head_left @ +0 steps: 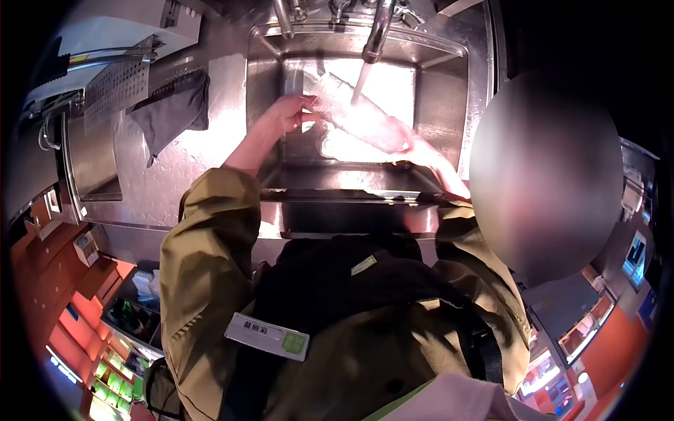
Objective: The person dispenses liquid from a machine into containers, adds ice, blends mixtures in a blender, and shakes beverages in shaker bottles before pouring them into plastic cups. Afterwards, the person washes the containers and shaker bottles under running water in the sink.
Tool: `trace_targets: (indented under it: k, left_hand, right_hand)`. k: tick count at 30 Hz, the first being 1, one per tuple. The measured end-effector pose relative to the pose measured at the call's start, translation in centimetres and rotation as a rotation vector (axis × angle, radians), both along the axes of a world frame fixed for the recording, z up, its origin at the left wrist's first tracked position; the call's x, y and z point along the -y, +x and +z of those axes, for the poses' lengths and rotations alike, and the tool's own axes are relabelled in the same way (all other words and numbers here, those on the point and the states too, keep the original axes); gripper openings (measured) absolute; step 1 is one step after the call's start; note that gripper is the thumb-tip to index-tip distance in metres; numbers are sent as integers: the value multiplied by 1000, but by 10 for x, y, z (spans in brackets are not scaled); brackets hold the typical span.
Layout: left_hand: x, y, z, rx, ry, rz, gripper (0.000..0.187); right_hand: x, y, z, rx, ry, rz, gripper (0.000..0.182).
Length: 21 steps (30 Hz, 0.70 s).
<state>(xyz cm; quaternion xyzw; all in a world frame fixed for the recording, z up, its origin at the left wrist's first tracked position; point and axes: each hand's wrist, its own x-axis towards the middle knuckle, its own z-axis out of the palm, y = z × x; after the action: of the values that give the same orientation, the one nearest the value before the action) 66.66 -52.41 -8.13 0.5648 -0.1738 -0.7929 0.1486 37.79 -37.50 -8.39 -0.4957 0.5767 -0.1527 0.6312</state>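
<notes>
A long clear container [342, 96], washed out by glare, lies slanted across the sink in both hands. Water runs onto it from the tap [373, 48]. My right hand [397, 137] is wrapped around its lower right end. At the upper left end, my left hand [293, 112] has its fingers bent and pressed against the container's edge. Both hands are over the steel sink [441, 105], whose floor shines very bright under the light.
A dark cloth [175, 112] lies on the wet steel counter [228, 91] to the left. Further left are a perforated metal panel [116, 95] and a smaller basin [93, 158]. A second tap [283, 19] stands at the back. A blurred patch covers the right side.
</notes>
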Motion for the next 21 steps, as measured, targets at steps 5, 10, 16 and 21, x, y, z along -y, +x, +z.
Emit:
trace_targets:
  k: [5,10,16,21]
  left_hand:
    - [-53,-4,-85,-427,491,232,26]
    - [-136,-4,-162,-163,97,-286,30]
    - [-156,-25,-265,1122,-1217,-1603,35]
    - [-124,-7,-209,848,-912,-761,32]
  right_hand:
    - [-15,-36,42,-248,-218,-226,82]
    - [-11,-9,107,-1010,-526,142,76]
    - [-42,-12,197,-1001,-616,-334,78]
    - [-88,-57,248,-1075,-605,-727,78]
